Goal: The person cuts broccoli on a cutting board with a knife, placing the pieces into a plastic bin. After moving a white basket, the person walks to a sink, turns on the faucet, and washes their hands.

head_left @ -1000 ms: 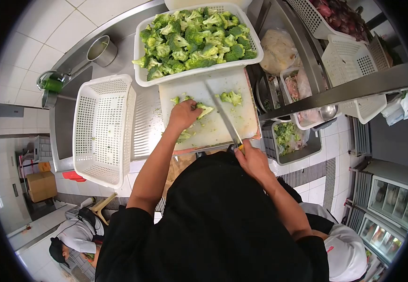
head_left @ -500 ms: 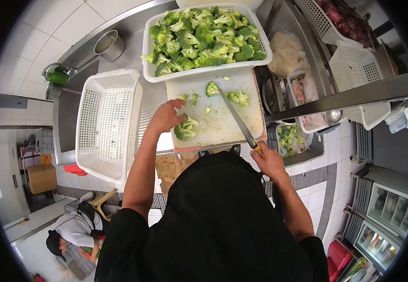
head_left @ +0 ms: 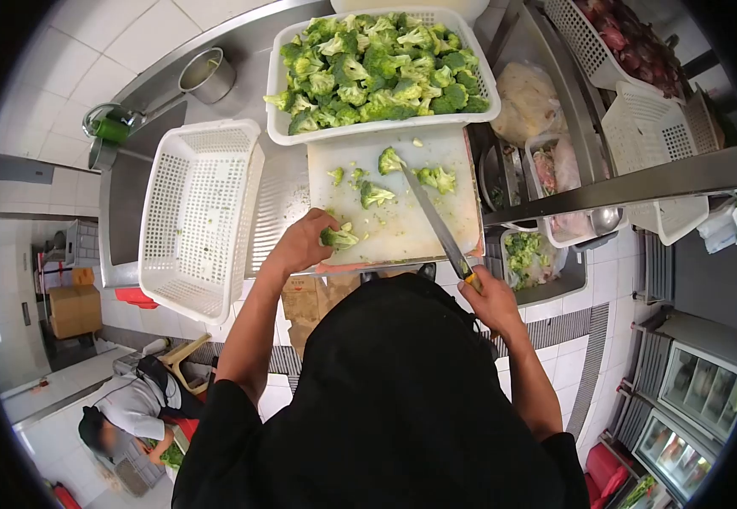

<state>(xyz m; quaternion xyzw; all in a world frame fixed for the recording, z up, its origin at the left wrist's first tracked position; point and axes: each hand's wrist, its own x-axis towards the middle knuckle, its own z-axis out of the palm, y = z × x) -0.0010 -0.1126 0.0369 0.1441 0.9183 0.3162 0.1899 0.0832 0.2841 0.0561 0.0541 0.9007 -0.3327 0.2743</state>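
Note:
My right hand (head_left: pixel 489 299) is wrapped round the yellow-and-black handle of a long knife (head_left: pixel 438 224). Its blade slants up and left over the white cutting board (head_left: pixel 402 242), with the tip beside a broccoli floret (head_left: pixel 389 160). At the board's near left edge, my left hand (head_left: pixel 302 244) is closed on another broccoli floret (head_left: pixel 343 237); the fingertips are partly hidden. Between them lies a loose floret (head_left: pixel 376 194), and one more floret (head_left: pixel 438 179) rests right of the blade. Small green scraps dot the board.
Behind the board stands a white basket (head_left: pixel 385 131) heaped with broccoli. A perforated white basket (head_left: pixel 194 212) is at the left, near a metal pot (head_left: pixel 207 76). On the right, a grey bin (head_left: pixel 546 293) holds broccoli trimmings below a steel rail (head_left: pixel 640 178). Another person (head_left: pixel 139 403) works lower left.
My left hand has come down toward the board's near edge and closed on a floret. Another floret now lies further up the board, near its middle. The knife stays in my right hand, barely moved.

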